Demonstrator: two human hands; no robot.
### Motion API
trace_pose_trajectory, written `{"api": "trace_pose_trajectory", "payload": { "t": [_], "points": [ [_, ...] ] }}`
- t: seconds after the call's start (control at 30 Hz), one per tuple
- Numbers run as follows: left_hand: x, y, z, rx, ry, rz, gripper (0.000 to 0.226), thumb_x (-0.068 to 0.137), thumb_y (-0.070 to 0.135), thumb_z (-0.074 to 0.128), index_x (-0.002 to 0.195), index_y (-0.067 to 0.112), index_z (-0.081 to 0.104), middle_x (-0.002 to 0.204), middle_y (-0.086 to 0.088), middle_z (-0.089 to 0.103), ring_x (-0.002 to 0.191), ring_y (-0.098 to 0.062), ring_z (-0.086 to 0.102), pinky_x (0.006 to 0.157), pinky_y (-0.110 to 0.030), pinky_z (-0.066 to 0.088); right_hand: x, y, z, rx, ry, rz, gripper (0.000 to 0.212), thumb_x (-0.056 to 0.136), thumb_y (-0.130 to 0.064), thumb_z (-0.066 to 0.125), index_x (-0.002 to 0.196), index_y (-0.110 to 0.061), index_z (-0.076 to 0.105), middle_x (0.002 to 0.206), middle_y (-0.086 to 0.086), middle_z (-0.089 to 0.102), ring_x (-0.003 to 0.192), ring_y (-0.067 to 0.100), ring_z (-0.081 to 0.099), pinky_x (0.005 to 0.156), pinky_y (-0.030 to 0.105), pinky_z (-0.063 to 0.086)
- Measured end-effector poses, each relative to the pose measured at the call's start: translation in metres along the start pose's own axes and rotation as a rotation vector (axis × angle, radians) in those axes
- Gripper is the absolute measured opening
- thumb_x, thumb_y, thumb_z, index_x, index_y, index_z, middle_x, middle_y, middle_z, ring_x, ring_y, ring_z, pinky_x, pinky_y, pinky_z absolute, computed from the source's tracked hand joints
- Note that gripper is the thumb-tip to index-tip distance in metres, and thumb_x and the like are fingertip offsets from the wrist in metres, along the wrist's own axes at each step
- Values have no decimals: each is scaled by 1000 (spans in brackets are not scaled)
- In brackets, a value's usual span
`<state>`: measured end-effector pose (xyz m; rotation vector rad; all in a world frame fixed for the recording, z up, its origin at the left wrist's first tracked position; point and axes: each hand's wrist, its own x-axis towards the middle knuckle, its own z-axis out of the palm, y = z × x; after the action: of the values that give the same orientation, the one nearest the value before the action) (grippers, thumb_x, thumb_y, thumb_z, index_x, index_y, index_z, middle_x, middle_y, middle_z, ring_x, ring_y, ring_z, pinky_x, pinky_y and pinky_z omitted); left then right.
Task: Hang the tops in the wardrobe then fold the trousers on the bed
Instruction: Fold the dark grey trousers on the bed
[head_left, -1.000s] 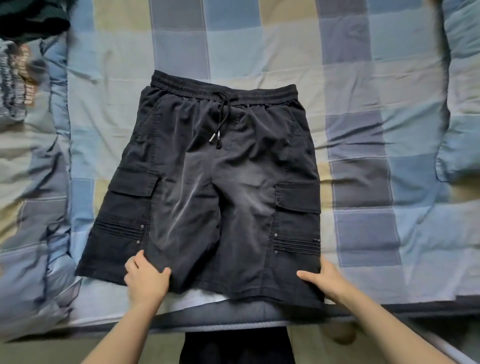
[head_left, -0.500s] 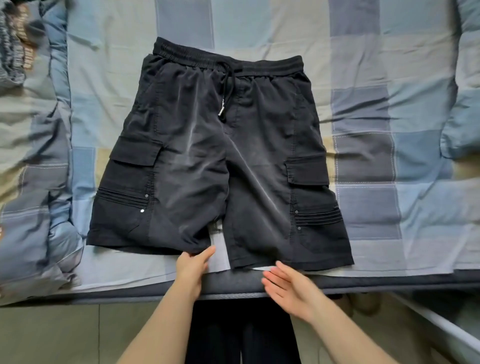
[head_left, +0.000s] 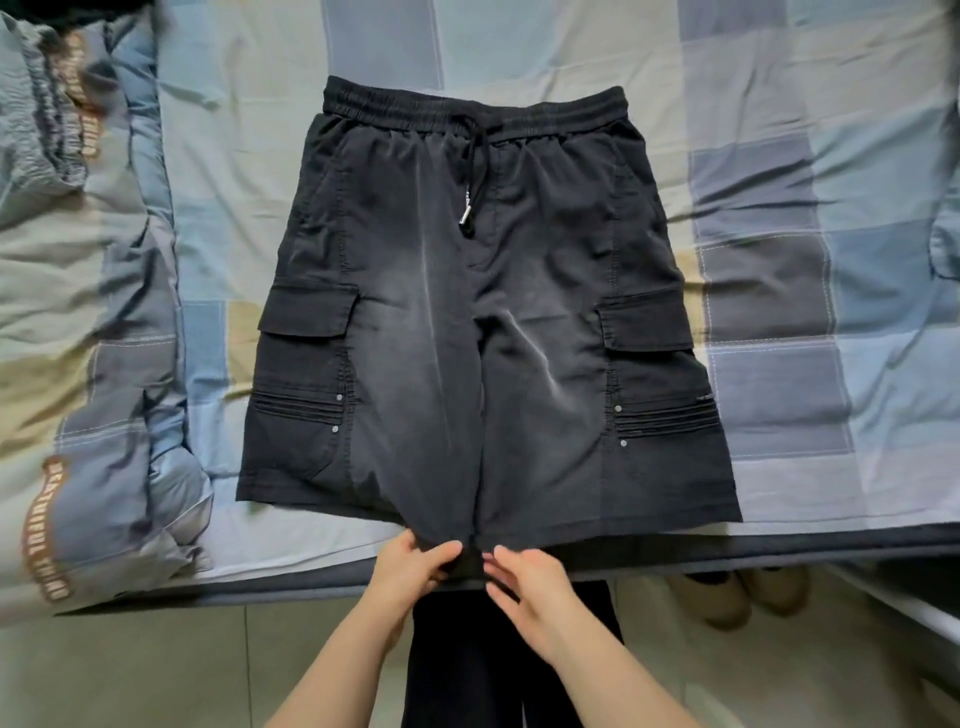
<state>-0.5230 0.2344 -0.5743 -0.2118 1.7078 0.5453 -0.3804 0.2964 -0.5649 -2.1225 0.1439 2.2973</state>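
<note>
Fingers (head_left: 447, 552) of both hands touch hem of shorts (head_left: 483, 322) above.

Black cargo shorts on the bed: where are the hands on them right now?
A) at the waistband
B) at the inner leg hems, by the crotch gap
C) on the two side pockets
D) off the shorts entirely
B: the left hand and right hand meet at the inner hems of the black cargo shorts, at the near bed edge.

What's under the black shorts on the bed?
The black shorts lie flat on the checked bedsheet, which shows all around them. Whatever is directly beneath is covered, so I cannot see it.
</note>
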Motion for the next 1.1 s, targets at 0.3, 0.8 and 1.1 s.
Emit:
{"api": "trace_pose_trajectory", "payload": {
  "t": [0.3, 0.8, 1.1],
  "points": [
    [-19, 61, 45, 881, -177, 123, 10, 84, 18, 57, 75, 18, 62, 70, -2, 68, 60, -18, 61, 67, -30, 53, -21, -94, -68, -1296, 204, -476, 20, 90, -13, 53, 76, -24, 62, 78, -1, 73, 72, 12, 63, 67, 20, 42],
    [3, 151, 235, 1136, -312, 701, 85, 96, 24, 47, 150, 46, -15, 123, -17, 49, 113, -37, 44, 98, -46, 41, -12, -284, -116, -517, 95, -229, 90, 89, -74, 5, 103, -9, 66, 98, 12, 69, 90, 27, 61, 76, 37, 46],
    [14, 172, 245, 1006, -159, 660, 27, 96, 36, 40, 87, 12, 50, 92, -9, 62, 88, -34, 56, 71, -38, 41, -40, -353, -125, -884, 10, -202, 73, 98, -59, 27, 115, 1, 63, 96, 13, 74, 93, 27, 67, 76, 33, 48]
  ]
}}
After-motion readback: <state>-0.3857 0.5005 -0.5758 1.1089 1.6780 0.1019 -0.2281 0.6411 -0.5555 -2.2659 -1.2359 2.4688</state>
